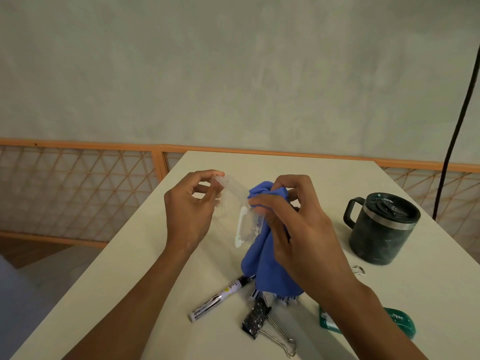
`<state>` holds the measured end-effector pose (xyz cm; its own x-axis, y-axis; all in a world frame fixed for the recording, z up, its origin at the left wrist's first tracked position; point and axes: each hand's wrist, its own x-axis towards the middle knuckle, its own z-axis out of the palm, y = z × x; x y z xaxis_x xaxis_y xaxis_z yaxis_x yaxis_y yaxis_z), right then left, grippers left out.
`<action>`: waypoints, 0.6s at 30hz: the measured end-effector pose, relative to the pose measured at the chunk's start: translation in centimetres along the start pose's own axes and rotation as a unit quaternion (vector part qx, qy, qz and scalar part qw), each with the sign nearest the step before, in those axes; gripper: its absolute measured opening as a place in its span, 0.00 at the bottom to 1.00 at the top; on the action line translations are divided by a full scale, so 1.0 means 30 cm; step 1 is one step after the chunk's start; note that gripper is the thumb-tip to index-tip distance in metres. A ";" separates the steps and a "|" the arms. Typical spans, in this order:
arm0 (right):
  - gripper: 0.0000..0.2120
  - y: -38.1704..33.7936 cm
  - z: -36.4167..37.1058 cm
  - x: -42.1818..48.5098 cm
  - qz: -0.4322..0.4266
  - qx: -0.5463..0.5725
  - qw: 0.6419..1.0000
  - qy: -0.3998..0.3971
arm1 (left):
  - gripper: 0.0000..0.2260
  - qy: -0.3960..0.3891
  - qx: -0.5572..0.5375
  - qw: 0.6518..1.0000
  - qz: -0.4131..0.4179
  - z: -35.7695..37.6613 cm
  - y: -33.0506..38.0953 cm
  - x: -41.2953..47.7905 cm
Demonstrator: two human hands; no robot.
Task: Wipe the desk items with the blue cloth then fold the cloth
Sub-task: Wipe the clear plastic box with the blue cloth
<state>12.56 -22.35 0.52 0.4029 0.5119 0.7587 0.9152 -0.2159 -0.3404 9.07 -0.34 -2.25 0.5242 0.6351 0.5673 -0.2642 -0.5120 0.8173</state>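
Centre of frame: blue cloth [262,255], bunched at its top and hanging with its long axis near vertical, its lower end reaching the items at the lower centre of the desk [285,172]. My right hand [298,229], entering from the lower right, has its fingers curled and pinches the cloth's top against a clear plastic piece [242,203]. That piece slants from upper left down toward centre. My left hand [189,211], forearm rising from the lower left, pinches its upper end between thumb and fingertips, palm turned toward me. Lower centre: a marker [220,298] lying diagonally and a black binder clip [257,320]. Right: a dark lidded mug [381,229], handle pointing left, and near it a small wire clip [358,270]. Lower right: a green object [400,320], partly hidden by my forearm.
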 end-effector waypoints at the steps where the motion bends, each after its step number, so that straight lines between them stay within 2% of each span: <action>1: 0.13 0.010 0.004 -0.001 -0.001 -0.023 1.000 -0.005 | 0.06 0.000 0.003 1.000 0.011 0.002 0.004 -0.004; 5: 0.16 0.026 0.019 0.001 -0.011 -0.042 0.999 -0.023 | 0.07 -0.001 0.026 0.999 0.026 0.016 0.014 -0.016; 10: 0.14 0.040 0.005 0.000 -0.065 0.015 0.998 -0.017 | 0.08 0.003 0.037 0.999 0.026 0.004 0.003 -0.005; 13: 0.14 0.043 -0.010 0.006 -0.014 0.072 0.997 -0.002 | 0.07 0.006 0.041 0.999 0.029 0.009 0.003 -0.009; 15: 0.17 0.038 -0.009 0.011 0.028 0.090 0.996 0.003 | 0.06 0.009 0.037 0.999 0.028 0.012 0.001 -0.009; 18: 0.17 0.038 -0.008 0.009 0.033 0.111 0.993 0.000 | 0.05 0.005 0.043 0.999 0.020 0.013 -0.004 -0.005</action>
<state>13.72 -22.65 0.45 0.4626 0.5024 0.7305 0.8614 -0.0600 -0.5043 9.34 -0.61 -2.48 0.5059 0.6190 0.6008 -0.2135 -0.5850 0.7824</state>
